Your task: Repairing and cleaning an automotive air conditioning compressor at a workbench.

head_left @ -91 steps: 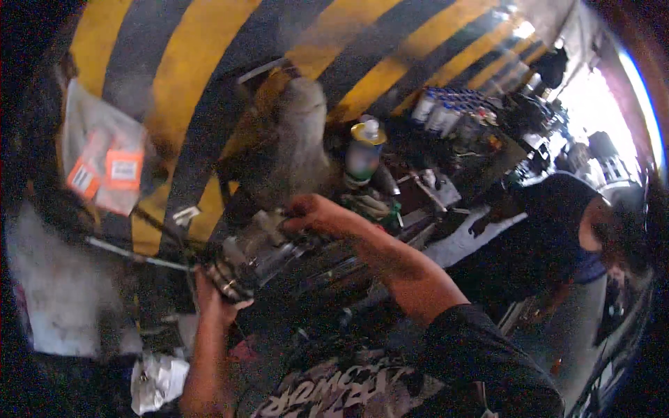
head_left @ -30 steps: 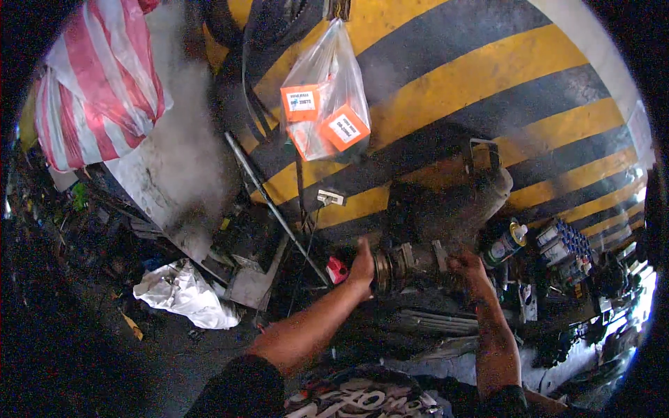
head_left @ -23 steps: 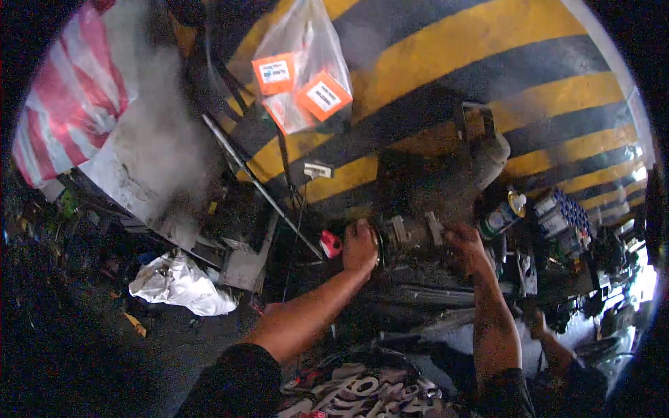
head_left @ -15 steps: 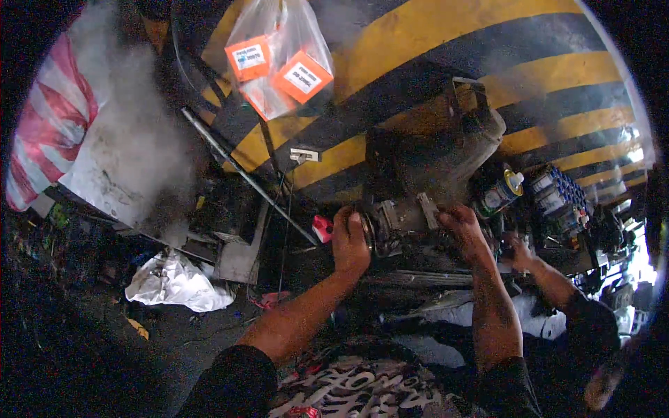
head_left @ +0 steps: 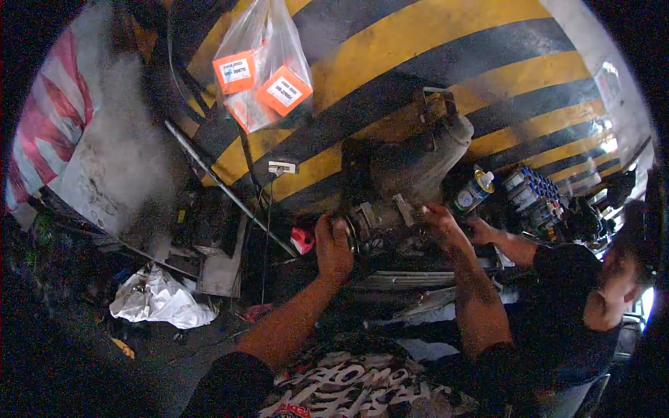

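My left hand [head_left: 336,249] is closed round the rim of a dark round metal disc [head_left: 354,235] at the left end of a worn grey machine [head_left: 439,157]. Its thumb lies over the top. My right hand [head_left: 440,224] has its fingers curled in beside an upright metal block [head_left: 403,209] on the machine. Whatever those fingers grip is hidden. Between my hands, a second metal block [head_left: 366,214] stands next to the disc. To the right, a co-worker's hand [head_left: 481,230] reaches in near my right wrist.
A clear bag with orange boxes [head_left: 284,90] hangs against a yellow-and-black striped wall [head_left: 390,42]. A can with a yellow top [head_left: 475,189] and several small blue-topped cans [head_left: 533,194] stand at right. A metal pipe [head_left: 223,184] leans at left, near a crumpled white sack [head_left: 162,298].
The view has shifted, so most things sit further left. Both my hands keep their places on the machine. The co-worker leans further into view, with their hand closer to my right forearm.
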`<state>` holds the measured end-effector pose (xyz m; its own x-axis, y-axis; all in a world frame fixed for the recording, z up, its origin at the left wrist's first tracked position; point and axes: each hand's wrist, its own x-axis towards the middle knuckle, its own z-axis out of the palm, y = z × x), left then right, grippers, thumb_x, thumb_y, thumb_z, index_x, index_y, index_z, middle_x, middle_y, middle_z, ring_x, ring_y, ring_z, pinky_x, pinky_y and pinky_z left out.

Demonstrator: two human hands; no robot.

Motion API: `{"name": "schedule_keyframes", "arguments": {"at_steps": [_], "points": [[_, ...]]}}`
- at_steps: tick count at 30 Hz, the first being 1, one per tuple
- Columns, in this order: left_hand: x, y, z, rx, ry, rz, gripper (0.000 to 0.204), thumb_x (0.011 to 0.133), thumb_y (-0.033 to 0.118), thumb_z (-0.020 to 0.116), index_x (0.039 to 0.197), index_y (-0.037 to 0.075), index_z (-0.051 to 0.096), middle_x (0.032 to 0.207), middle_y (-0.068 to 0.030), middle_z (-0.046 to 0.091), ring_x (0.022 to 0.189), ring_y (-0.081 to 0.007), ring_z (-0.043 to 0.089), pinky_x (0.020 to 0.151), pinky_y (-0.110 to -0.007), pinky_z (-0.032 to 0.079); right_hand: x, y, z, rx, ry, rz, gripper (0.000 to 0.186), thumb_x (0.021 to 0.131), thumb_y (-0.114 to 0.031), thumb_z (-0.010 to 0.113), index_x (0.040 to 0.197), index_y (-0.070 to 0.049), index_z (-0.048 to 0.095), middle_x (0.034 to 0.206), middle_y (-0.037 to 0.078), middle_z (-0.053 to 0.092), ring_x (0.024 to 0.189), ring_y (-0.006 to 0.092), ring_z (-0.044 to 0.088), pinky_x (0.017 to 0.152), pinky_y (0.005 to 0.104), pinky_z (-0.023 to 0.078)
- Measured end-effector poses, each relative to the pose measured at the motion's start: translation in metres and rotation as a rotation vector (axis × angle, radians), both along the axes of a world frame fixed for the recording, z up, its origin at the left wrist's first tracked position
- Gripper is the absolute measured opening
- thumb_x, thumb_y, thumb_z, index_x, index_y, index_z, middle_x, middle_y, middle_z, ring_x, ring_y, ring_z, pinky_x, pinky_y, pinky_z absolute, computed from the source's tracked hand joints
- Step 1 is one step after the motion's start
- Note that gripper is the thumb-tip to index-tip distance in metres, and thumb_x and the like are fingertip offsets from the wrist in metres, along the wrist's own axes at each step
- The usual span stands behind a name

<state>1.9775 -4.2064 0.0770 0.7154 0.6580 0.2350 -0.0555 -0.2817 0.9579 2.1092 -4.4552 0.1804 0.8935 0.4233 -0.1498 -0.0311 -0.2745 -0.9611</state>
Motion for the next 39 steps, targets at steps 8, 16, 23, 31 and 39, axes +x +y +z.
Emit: {"name": "schedule_keyframes", "arguments": {"at_steps": [8, 16, 23, 31, 39], "points": [[-0.001, 0.036, 0.019, -0.960, 0.122, -0.442, 0.078, 0.103, 0.066, 0.029, 0.142, 0.001, 0.048, 0.126, -0.0198, 0.063, 0.112, -0.0391, 0.062, 0.100, -0.049, 0.047, 0.003, -0.007, 0.013, -0.113, 0.044, 0.026, 0.047, 0.093, -0.040, 0.073, 0.121, -0.002, 0.067, 0.111, 0.004, 0.069, 0.103, 0.0145, 0.060, 0.090, 0.0323, 0.047], [0.028, 0.030, 0.024, -1.267, 0.345, -0.452, 0.090, 0.099, 0.075, 0.020, 0.135, 0.002, 0.058, 0.122, -0.0171, 0.068, 0.105, -0.0339, 0.069, 0.090, -0.051, 0.054, 0.007, -0.002, 0.003, -0.233, -0.028, 0.103, 0.039, 0.092, -0.034, 0.074, 0.113, -0.001, 0.070, 0.098, 0.002, 0.070, 0.090, 0.0121, 0.060, 0.081, 0.0311, 0.047], [0.032, 0.007, 0.021, -0.526, 0.462, 0.026, 0.069, 0.105, 0.057, 0.037, 0.125, -0.005, 0.060, 0.115, -0.0222, 0.067, 0.106, -0.0386, 0.064, 0.095, -0.048, 0.047, 0.018, -0.022, -0.031, -0.060, -0.041, 0.089, 0.029, 0.093, -0.026, 0.072, 0.105, 0.000, 0.069, 0.093, 0.002, 0.068, 0.081, 0.0120, 0.059, 0.071, 0.0312, 0.049], [0.009, -0.006, -0.004, -0.474, -0.017, -0.020, 0.051, 0.108, 0.045, 0.041, 0.132, 0.002, 0.052, 0.121, -0.0141, 0.060, 0.112, -0.0255, 0.057, 0.099, -0.039, 0.044, 0.031, -0.021, -0.030, -0.319, -0.189, 0.177, 0.034, 0.092, -0.023, 0.072, 0.114, 0.003, 0.068, 0.095, 0.004, 0.070, 0.085, 0.0133, 0.061, 0.076, 0.0318, 0.051], [-0.007, -0.014, -0.005, -0.220, -0.430, -0.196, 0.061, 0.106, 0.049, 0.043, 0.140, -0.002, 0.042, 0.126, -0.0117, 0.055, 0.115, -0.0209, 0.053, 0.102, -0.036, 0.042, 0.018, -0.005, -0.013, -0.346, -0.181, 0.109, 0.033, 0.091, -0.030, 0.073, 0.108, -0.002, 0.072, 0.101, 0.008, 0.073, 0.091, 0.0162, 0.063, 0.085, 0.0354, 0.050]]}}
